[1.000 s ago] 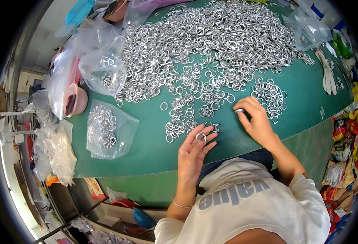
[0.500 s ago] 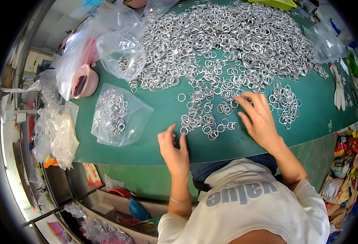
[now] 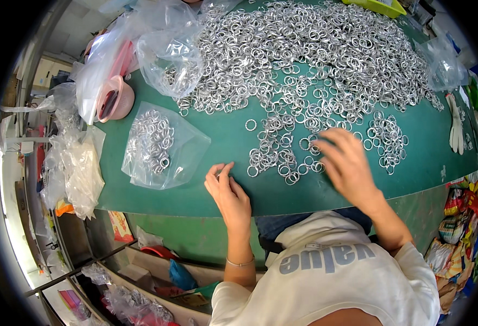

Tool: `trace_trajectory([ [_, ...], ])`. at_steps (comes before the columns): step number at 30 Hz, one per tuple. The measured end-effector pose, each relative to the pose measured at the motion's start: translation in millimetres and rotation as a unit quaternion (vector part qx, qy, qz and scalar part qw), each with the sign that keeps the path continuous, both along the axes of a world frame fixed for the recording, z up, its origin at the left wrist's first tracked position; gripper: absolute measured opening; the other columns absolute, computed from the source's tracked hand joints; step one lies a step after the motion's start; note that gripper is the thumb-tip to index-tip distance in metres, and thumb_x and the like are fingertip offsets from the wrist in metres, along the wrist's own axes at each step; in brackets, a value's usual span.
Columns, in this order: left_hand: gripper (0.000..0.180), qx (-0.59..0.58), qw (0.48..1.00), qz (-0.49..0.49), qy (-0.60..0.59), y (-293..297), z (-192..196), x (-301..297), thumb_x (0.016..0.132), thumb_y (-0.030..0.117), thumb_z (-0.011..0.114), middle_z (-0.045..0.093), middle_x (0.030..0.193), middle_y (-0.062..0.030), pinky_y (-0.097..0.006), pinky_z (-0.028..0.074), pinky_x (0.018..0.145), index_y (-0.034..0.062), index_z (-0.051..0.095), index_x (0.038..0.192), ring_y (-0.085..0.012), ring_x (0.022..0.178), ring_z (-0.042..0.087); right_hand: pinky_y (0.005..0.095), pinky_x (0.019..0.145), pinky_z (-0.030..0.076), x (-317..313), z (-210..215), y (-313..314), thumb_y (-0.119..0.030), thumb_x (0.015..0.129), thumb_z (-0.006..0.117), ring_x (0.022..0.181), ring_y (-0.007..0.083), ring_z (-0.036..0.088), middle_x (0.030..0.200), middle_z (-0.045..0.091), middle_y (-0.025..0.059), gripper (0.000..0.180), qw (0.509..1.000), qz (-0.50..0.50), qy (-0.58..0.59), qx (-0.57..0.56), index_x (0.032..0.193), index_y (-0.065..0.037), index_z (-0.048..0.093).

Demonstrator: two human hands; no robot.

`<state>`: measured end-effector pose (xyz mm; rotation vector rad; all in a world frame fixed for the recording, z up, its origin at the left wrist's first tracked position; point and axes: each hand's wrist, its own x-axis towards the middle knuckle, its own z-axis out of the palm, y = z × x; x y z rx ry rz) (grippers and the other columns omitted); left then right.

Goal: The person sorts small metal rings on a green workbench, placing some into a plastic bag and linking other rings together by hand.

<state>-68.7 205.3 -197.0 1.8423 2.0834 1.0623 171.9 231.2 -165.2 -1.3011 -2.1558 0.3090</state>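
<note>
My left hand (image 3: 230,196) is just above the near part of the green table, left of a small cluster of silver metal rings (image 3: 271,158). Its fingers are curled in, and whether a ring is pinched in them is too small to tell. Over the right side of that cluster is my right hand (image 3: 348,166), slightly blurred, its fingers stretched forward and apart from the thumb at a few rings. Another small group of rings (image 3: 387,142) lies to its right. A clear plastic bag (image 3: 187,142) with many rings inside rests to the left.
A large heap of rings (image 3: 326,41) covers the far table. Around it are more clear bags (image 3: 168,49), a pink tub (image 3: 120,100), a yellow-green tray (image 3: 383,6) and a white glove (image 3: 456,127). Open drawers (image 3: 141,271) stand below the table's left front edge.
My left hand has drawn slightly left, away from the ring cluster, and its fingers have curled in. The right hand remains over the rings, now blurred. The whole view has shifted slightly.
</note>
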Motion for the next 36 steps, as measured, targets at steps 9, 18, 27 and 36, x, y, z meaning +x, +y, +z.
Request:
trace_trajectory([
  [9, 0.032, -0.002, 1.0, 0.018, 0.003, -13, 0, -4, 0.076, -0.002, 0.063, 0.05, 0.115, -0.0127, -0.041, 0.035, 0.088, 0.0052, 0.059, 0.107, -0.0288, 0.103, 0.048, 0.0459, 0.096, 0.031, -8, -14, 4, -0.011, 0.074, 0.067, 0.116, 0.0305, 0.042, 0.117, 0.05, 0.0093, 0.026, 0.998, 0.018, -0.058, -0.014, 0.098, -0.008, 0.059],
  [18, 0.035, -0.04, 0.996, -0.013, 0.075, -7, 8, 14, 0.071, 0.007, 0.073, 0.051, 0.12, -0.0056, -0.037, 0.028, 0.092, 0.0074, 0.062, 0.104, -0.0236, 0.107, 0.049, 0.0438, 0.092, 0.033, -9, -7, -2, 0.0, 0.074, 0.061, 0.112, 0.0321, 0.045, 0.113, 0.05, 0.0126, 0.033, 0.997, -0.068, -0.022, 0.017, 0.106, -0.003, 0.055],
  [27, 0.035, -0.052, 0.993, -0.052, 0.096, -5, 10, 14, 0.074, 0.009, 0.069, 0.051, 0.115, -0.0079, -0.047, 0.025, 0.095, 0.0064, 0.056, 0.106, -0.0284, 0.109, 0.046, 0.0475, 0.096, 0.031, -56, -12, 42, -0.017, 0.077, 0.068, 0.12, 0.0366, 0.038, 0.128, 0.043, 0.0147, 0.046, 0.998, 0.046, -0.04, -0.032, 0.119, -0.008, 0.054],
  [36, 0.042, -0.034, 0.987, -0.141, 0.072, 8, 9, 31, 0.075, -0.004, 0.063, 0.05, 0.12, -0.0126, -0.038, 0.035, 0.093, 0.0055, 0.053, 0.114, -0.0291, 0.11, 0.047, 0.0459, 0.096, 0.034, -8, -12, 30, -0.01, 0.071, 0.07, 0.106, 0.0265, 0.049, 0.103, 0.053, 0.0078, 0.025, 0.994, 0.081, -0.068, -0.02, 0.092, -0.008, 0.057],
])
